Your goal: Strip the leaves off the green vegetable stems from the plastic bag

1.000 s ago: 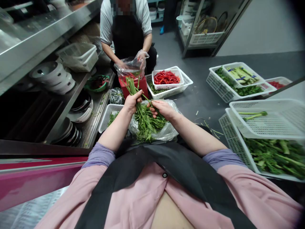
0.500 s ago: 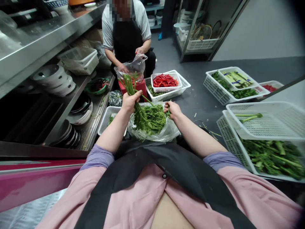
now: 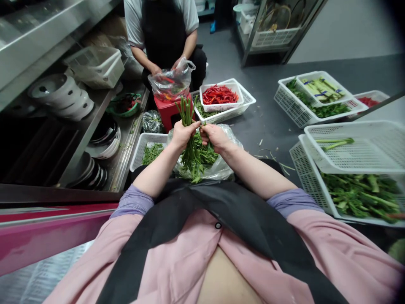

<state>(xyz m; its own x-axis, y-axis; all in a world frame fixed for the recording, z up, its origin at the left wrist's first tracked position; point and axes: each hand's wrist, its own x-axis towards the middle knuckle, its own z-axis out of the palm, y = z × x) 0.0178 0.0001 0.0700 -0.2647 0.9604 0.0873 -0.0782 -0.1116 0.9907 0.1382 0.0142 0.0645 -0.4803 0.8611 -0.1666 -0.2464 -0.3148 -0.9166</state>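
My left hand (image 3: 182, 135) is closed around a bunch of leafy green stems (image 3: 191, 158), with the cut ends pointing up and away and the leaves hanging down. Close beside it, my right hand (image 3: 216, 137) is closed in a pinch on a green sprig (image 3: 205, 125), mostly hidden by the fingers. Below both hands, a clear plastic bag (image 3: 232, 169) lies open on my lap with loose greens (image 3: 207, 156) in it. To its left, a white basket (image 3: 136, 158) holds more greens (image 3: 153, 153).
Across from me, a person (image 3: 164, 33) handles a plastic bag of red chillies (image 3: 171, 84) over a red stool (image 3: 166, 112). A white tray (image 3: 242, 99) of red chillies stands nearby. Baskets (image 3: 299, 169) of greens are at right, steel shelves (image 3: 95, 143) with dishes at left.
My right hand has moved left, up to the bunch. My left hand has shifted slightly right, and the bunch stands more upright. The other person's hands have lowered at their bag.
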